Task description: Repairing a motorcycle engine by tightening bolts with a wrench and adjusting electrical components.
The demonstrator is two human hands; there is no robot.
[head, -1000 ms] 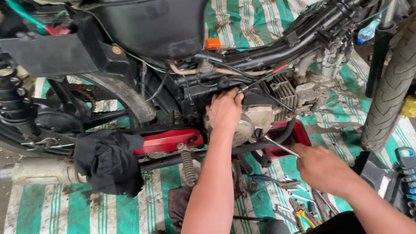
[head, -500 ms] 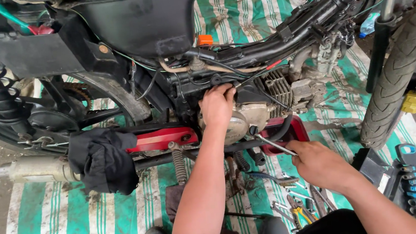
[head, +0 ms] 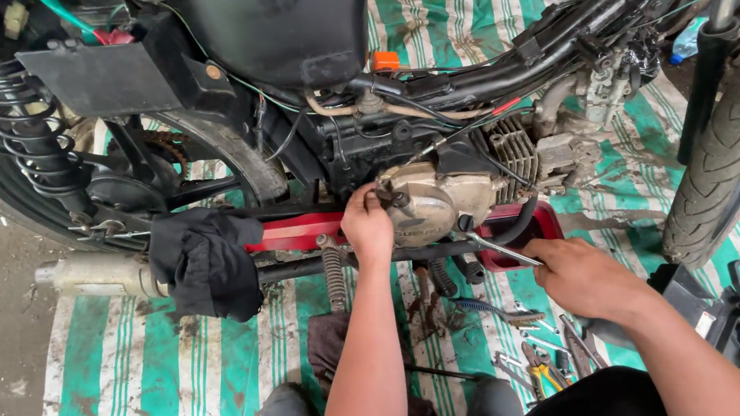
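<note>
Head view. Fingers of the left hand point(head: 368, 227) are pinched together on a small dark fitting point(head: 387, 196) at the upper left of the engine side cover point(head: 427, 208); the right hand point(head: 579, 275), lower right of the cover, is clamped round a slim steel wrench point(head: 498, 251) whose head meets the cover's lower right edge. The cover is cast metal, domed, dull and oily: judged rigid, heavy, slippery, best held by its rim. The wrench is stiff and smooth. Below the cover lie a red drain tray point(head: 525, 222) and a striped green-and-white tarpaulin point(head: 146, 375), woven and soiled.
</note>
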